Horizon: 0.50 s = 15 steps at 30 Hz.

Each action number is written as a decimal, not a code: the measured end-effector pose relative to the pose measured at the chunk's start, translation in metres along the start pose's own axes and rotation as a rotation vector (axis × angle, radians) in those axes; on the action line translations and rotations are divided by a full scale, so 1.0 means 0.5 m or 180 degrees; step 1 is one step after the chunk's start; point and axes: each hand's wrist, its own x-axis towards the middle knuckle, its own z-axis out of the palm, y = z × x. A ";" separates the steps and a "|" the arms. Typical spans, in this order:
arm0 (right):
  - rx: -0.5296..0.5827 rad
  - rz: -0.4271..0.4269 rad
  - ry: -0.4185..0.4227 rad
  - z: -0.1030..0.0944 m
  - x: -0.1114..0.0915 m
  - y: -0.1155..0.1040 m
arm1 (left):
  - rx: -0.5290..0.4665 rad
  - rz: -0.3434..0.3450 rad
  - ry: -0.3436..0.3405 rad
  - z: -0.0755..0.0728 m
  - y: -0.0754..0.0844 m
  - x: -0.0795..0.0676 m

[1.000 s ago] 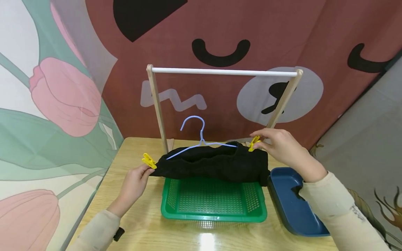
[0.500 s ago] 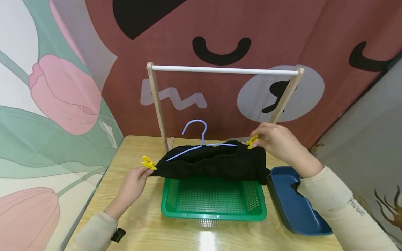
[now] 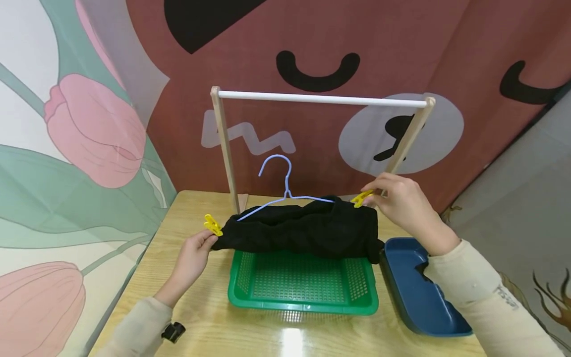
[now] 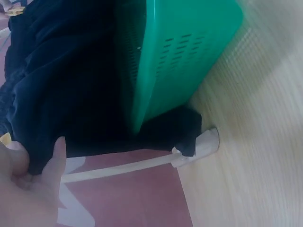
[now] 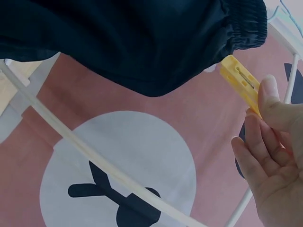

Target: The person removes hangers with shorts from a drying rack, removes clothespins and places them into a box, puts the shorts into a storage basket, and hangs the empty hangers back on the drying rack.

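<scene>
Black pants (image 3: 294,233) with a gathered elastic waistband hang by a light blue hanger (image 3: 287,186), whose arms run into the waist opening. Yellow clothespins sit at both ends of the waistband. My left hand (image 3: 193,258) pinches the fabric at the left corner, just below the left clothespin (image 3: 213,225). In the left wrist view the thumb and fingers (image 4: 57,161) of that hand meet at the cloth's edge. My right hand (image 3: 401,203) pinches the right clothespin (image 5: 241,82) between thumb and fingers, its jaws at the waistband.
A green perforated basket (image 3: 303,308) stands on the wooden table below the pants. To its right lies a blue tray (image 3: 419,302) with something black in it, partly behind my right sleeve. Behind stands a wooden rack with a white bar (image 3: 321,99).
The hanger's hook dipped slightly, then rose and tilted back up. Both hands have moved up a little with the pants, and the right clothespin has turned to lie flatter.
</scene>
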 end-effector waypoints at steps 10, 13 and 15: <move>-0.0219 0.0003 0.0077 -0.019 -0.025 0.019 | -0.0161 -0.0053 0.0094 0.009 -0.004 0.003; -0.0312 0.0006 0.0071 -0.022 -0.034 0.029 | -0.0168 -0.0037 0.0087 0.008 -0.005 0.003; -0.0337 0.0065 0.0014 -0.024 -0.041 0.034 | -0.0159 -0.0031 0.0091 0.006 -0.005 0.002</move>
